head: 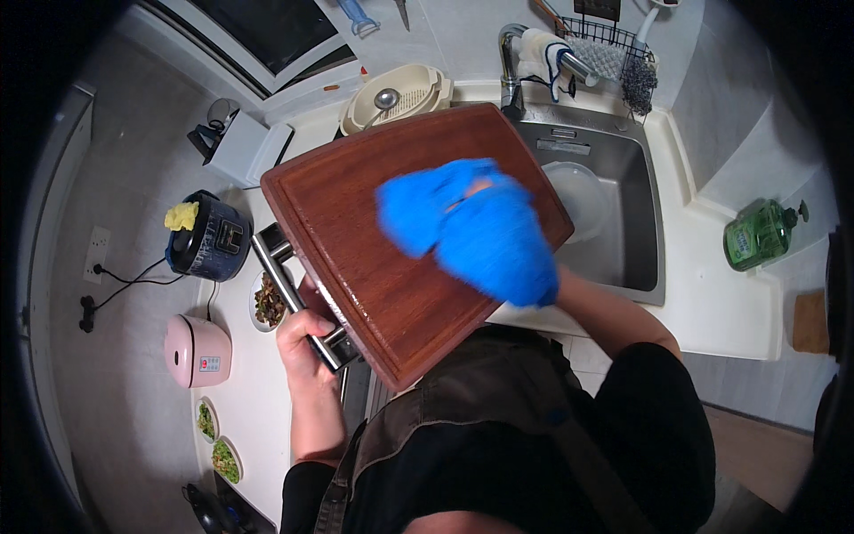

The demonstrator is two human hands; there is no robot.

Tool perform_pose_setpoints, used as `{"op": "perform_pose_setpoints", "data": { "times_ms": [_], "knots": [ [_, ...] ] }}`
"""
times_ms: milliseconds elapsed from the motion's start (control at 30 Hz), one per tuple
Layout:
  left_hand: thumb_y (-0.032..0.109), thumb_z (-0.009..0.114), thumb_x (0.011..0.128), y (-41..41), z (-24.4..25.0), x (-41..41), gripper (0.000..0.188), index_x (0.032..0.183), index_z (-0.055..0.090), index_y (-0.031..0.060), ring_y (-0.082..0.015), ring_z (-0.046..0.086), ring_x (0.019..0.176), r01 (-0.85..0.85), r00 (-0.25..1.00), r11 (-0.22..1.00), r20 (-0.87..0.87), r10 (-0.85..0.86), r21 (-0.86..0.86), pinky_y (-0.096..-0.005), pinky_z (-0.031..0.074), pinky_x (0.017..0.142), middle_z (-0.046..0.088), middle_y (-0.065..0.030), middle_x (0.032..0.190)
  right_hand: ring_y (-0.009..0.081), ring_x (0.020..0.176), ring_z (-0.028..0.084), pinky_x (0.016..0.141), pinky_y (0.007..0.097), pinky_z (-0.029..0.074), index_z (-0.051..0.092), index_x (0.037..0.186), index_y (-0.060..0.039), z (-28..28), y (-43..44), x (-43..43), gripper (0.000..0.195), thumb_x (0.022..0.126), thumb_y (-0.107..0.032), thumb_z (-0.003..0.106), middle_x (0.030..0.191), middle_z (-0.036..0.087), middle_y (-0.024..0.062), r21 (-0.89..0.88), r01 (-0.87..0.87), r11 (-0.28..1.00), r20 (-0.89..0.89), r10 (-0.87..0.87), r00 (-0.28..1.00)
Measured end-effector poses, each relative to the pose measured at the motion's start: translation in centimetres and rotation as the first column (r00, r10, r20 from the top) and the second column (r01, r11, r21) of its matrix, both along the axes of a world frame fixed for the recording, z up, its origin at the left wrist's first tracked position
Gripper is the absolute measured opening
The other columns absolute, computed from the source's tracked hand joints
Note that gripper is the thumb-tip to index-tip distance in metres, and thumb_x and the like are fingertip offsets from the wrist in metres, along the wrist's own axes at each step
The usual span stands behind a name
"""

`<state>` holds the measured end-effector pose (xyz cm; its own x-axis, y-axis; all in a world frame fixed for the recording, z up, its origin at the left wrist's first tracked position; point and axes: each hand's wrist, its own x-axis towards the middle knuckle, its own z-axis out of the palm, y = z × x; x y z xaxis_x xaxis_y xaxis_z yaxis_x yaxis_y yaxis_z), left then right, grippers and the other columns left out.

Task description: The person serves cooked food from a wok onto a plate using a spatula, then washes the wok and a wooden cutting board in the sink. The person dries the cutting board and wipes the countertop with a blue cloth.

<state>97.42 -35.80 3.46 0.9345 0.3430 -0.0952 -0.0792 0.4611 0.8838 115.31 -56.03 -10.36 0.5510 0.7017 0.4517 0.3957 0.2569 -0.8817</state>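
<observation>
A reddish-brown wooden cutting board (347, 220) with a groove along its edge is held up, tilted, in front of my body. My left hand (303, 337) grips the shiny metal bar handle (283, 284) on the board's left side. Over the board's face, my right hand (479, 187) holds a bright blue cloth (494, 247). The cloth is blurred and covers most of that hand; only a bit of the fingers and the forearm show.
Behind the board is a steel sink (627, 233) with a translucent bowl (577, 200), below a faucet (510, 67). A cream colander (400, 100) stands at the back. Leftward are a dark cooker (210, 237), a pink rice cooker (199, 350) and food dishes. Green soap bottle (760, 233) right.
</observation>
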Motion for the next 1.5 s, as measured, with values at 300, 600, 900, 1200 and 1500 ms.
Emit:
{"op": "perform_pose_setpoints", "data": {
  "times_ms": [300, 600, 900, 1200, 1500],
  "knots": [
    [0.003, 0.043, 0.049, 0.9, 1.7, -1.5, 0.059, 0.108, 0.048, -0.0027, -0.0288, 0.05, 0.102, -0.157, 0.985, 0.986, 0.059, 0.16, -0.051, -0.0334, 0.039, 0.092, 0.053, -0.0155, 0.107, 0.0283, 0.067, 0.056, 0.059, 0.036, 0.044, 0.058, 0.074, -0.0054, -1.6, -3.6, 5.2, 0.009, 0.068, -0.007, 0.051, 0.068, 0.055, 0.0156, -0.121, 0.924, 0.362, 0.898, -0.356, 0.257],
    [0.001, 0.045, 0.054, 0.7, 1.9, 0.7, 0.065, 0.119, 0.043, -0.0049, -0.0264, 0.055, 0.097, -0.005, 0.989, 0.999, 0.145, -0.001, 0.039, -0.0327, 0.045, 0.086, 0.053, -0.0168, 0.106, 0.0221, 0.069, 0.053, 0.063, 0.036, 0.044, 0.059, 0.069, -0.0107, 6.9, 10.6, -7.4, 0.006, 0.072, -0.014, 0.055, 0.074, 0.056, 0.01, 0.184, 0.628, 0.756, 0.754, -0.519, 0.403],
    [0.005, 0.043, 0.05, 1.4, 3.1, -1.1, 0.064, 0.114, 0.046, -0.0051, -0.028, 0.053, 0.097, 0.007, 0.994, 1.0, 0.106, -0.008, 0.009, -0.0319, 0.041, 0.089, 0.054, -0.0167, 0.104, 0.0284, 0.09, 0.052, 0.081, 0.0369, 0.042, 0.057, 0.088, -0.0068, 14.1, 8.4, 3.5, 0.014, 0.079, -0.015, 0.05, 0.096, 0.055, 0.0132, 0.002, 0.617, 0.787, 0.942, -0.208, 0.262],
    [0.006, 0.044, 0.049, 6.3, 2.7, -6.0, 0.064, 0.111, 0.047, -0.0095, -0.0295, 0.054, 0.096, -0.132, 0.979, 0.987, 0.144, 0.144, -0.091, -0.033, 0.041, 0.09, 0.056, -0.0189, 0.103, 0.026, 0.092, 0.052, 0.077, 0.0393, 0.041, 0.053, 0.103, -0.0056, 0.6, -2.4, 12.8, 0.026, 0.079, -0.016, 0.052, 0.098, 0.053, 0.0155, -0.343, 0.656, 0.672, 0.419, -0.516, 0.747],
    [0.011, 0.047, 0.05, 7.6, -2.0, -5.6, 0.059, 0.106, 0.052, -0.0047, -0.03, 0.058, 0.084, -0.276, 0.939, 0.956, 0.186, 0.29, -0.101, -0.0336, 0.046, 0.083, 0.06, -0.0178, 0.096, 0.0267, 0.092, 0.052, 0.077, 0.0391, 0.041, 0.053, 0.103, -0.0049, 0.5, 0.8, 9.4, 0.028, 0.078, -0.017, 0.054, 0.098, 0.053, 0.0156, -0.254, 0.87, 0.422, 0.736, -0.499, 0.457]
  ]
}}
